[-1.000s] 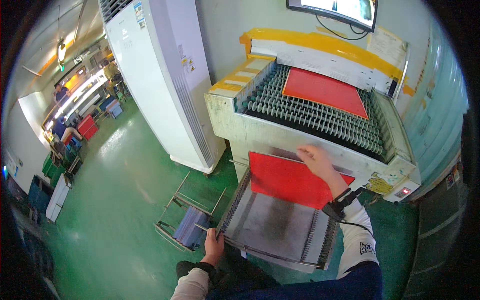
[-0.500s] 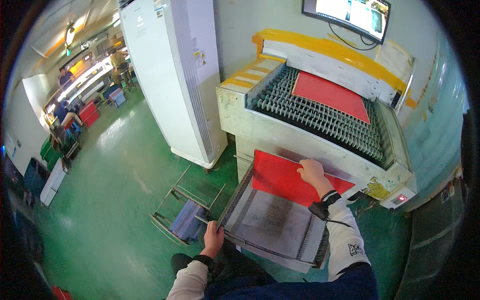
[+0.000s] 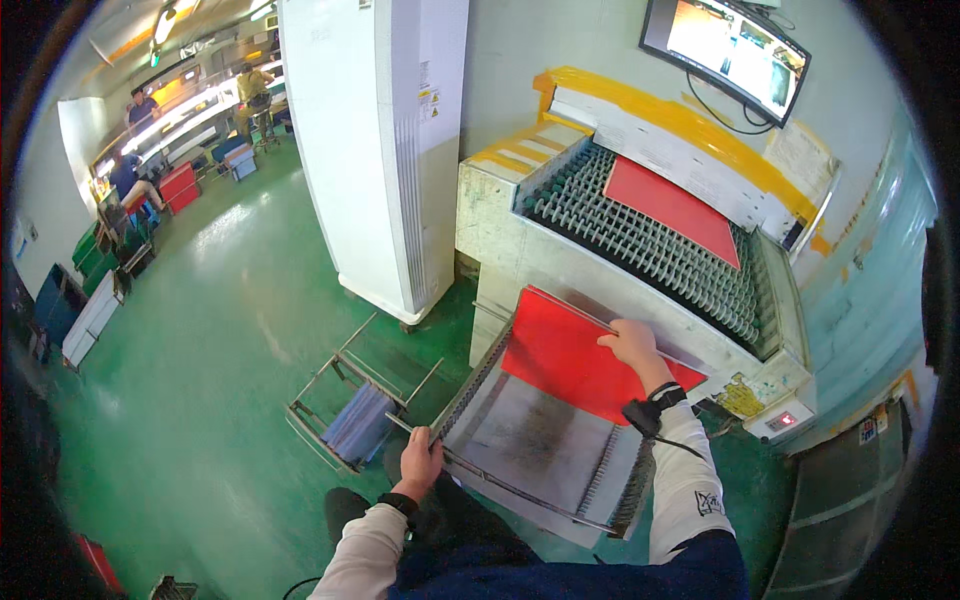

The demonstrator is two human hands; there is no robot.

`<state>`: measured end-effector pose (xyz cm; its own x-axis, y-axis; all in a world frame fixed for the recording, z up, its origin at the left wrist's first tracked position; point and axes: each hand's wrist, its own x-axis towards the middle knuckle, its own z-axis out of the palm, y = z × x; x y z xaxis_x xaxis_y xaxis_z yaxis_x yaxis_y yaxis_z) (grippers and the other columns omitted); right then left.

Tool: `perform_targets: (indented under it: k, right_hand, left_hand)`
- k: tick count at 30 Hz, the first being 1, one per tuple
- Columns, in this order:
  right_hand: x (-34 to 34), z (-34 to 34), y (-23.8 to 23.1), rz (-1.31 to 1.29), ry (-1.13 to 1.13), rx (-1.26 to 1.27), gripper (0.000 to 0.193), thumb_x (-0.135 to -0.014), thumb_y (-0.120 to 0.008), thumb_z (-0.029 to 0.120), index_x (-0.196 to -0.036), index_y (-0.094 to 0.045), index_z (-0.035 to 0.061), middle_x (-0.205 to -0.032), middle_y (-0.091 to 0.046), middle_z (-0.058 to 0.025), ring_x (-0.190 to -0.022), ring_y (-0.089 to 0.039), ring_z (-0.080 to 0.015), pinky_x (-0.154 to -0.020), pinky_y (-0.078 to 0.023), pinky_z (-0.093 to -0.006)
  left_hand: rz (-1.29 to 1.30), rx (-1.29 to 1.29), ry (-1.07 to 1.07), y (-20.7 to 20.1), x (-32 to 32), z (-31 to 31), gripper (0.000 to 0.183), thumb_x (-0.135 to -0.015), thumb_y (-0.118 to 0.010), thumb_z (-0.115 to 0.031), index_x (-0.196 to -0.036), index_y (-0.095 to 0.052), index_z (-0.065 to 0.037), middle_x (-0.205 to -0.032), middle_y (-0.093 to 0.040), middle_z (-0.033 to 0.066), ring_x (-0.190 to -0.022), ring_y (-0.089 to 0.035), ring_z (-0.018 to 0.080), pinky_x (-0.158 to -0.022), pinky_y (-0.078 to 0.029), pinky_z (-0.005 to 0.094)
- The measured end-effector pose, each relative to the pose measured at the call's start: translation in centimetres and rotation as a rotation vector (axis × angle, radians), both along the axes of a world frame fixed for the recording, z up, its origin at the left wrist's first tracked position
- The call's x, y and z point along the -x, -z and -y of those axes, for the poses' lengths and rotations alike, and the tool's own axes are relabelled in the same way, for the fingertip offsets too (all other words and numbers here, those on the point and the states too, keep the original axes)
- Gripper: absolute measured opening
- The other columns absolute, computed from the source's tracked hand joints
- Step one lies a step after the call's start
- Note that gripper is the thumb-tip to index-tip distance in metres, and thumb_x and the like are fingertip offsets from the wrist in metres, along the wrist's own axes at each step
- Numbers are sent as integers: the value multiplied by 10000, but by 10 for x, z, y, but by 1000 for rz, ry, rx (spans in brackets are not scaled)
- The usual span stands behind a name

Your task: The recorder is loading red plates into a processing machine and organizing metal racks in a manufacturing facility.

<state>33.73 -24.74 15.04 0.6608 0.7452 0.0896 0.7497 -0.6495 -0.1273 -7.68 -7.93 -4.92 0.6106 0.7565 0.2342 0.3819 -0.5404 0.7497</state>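
Observation:
In front of me is a slotted metal rack (image 3: pixel 545 425) with comb-like sides. My left hand (image 3: pixel 421 462) is closed round the bar at its near left corner. A flat red panel (image 3: pixel 555 345) leans at the rack's far end. My right hand (image 3: pixel 635 348) grips the panel's upper edge, thumb on the red face; whether its fingers also hold the rack's far rail is hidden. Just beyond, a second red panel (image 3: pixel 670 205) lies on the rows of rollers (image 3: pixel 625 235) of a conveyor machine (image 3: pixel 490 225), partly under its white and yellow-taped cover.
On the green floor at left stands a wire stand (image 3: pixel 335 385) with bluish sheets (image 3: pixel 362 425). A tall white cabinet unit (image 3: pixel 350 150) rises beside the machine. A monitor (image 3: pixel 728 55) hangs on the wall. Far left, several people work at a lit bench (image 3: pixel 190 130).
The view has turned slightly left, so the machine and cabinet sit further right. Both hands keep their holds. The red panel in the rack looks a little more upright.

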Motion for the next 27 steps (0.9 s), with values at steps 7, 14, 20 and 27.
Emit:
perform_targets:
  k: [7, 14, 20, 27]
  right_hand:
    - [-6, 1, 2, 45, -13, -99, 263, -833, -692, 323, -874, -708, 64, -878, -694, -186, -871, -663, -389, -779, -516, -499]
    - [23, 2, 10, 120, -81, -283, 416, -798, -729, 156, -1196, -627, 93, -1150, -652, -164, -1052, -605, -390, -898, -482, -472]
    - [42, 10, 12, 252, -157, -239, 542, -796, -711, 120, -1311, -545, 95, -1263, -576, -124, -1180, -524, -355, -1011, -411, -483]
    - [72, 8, 21, 332, -169, -368, 470, -777, -709, 88, -1232, -590, 73, -1221, -570, -103, -1150, -518, -326, -974, -425, -460]
  left_hand:
    - [-1, 7, 9, 1, -2, -1, 264, -871, -619, -162, -1080, -517, -37, -1081, -564, 181, -943, -590, 434, -745, -494, 491]
    - [21, 19, -17, -7, 0, -1, 235, -864, -618, -160, -1033, -505, -43, -1043, -557, 177, -914, -590, 437, -726, -489, 501]
    - [21, 26, -7, -12, -1, 1, 215, -859, -620, -150, -999, -500, -40, -1021, -556, 176, -890, -594, 439, -712, -491, 506]
    - [4, 30, 0, -8, -1, 0, 214, -865, -613, -153, -998, -499, -30, -1006, -548, 187, -885, -591, 445, -710, -492, 505]
